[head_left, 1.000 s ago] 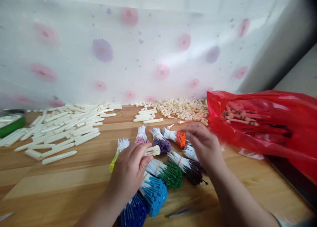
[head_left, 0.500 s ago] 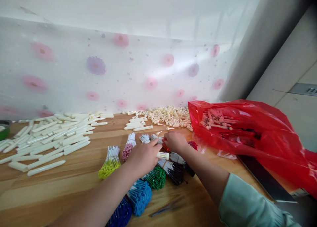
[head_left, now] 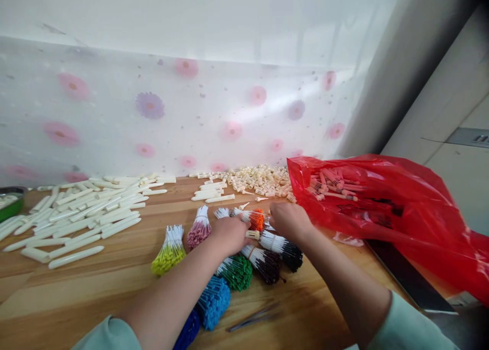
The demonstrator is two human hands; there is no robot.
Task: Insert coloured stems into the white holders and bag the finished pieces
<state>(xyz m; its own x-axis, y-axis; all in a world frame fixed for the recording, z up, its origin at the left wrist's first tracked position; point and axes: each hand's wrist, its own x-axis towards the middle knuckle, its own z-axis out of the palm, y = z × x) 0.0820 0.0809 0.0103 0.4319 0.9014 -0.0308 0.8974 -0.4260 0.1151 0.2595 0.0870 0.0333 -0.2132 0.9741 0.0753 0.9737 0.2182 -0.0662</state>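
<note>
My left hand [head_left: 230, 235] is closed around a cream slotted plastic pen part [head_left: 252, 234], whose end sticks out to the right. Just right of it, my right hand [head_left: 289, 220] has its fingers curled down and pinched beside an orange bundle [head_left: 257, 219] of thin pen refills; what they hold is hidden. Banded refill bundles lie around both hands: a black one [head_left: 284, 249], a dark brown one [head_left: 264, 263], a green one [head_left: 239, 272], a light blue one [head_left: 214, 300], a dark blue one [head_left: 188, 333], a yellow one [head_left: 170, 250] and a pink one [head_left: 199, 226].
Cream pen barrels [head_left: 84, 212] are heaped at the left, near a green bowl [head_left: 15, 210]. Small slotted parts [head_left: 260, 179] pile up against the wall. A red plastic bag [head_left: 382, 202] with assembled pieces lies at the right, over a dark flat bar [head_left: 410, 281]. Tweezers [head_left: 252, 318] lie in front.
My right hand has moved a little to the right, uncovering the orange and black bundles. My left hand still holds the slotted part, now slightly farther left. The view has shifted slightly.
</note>
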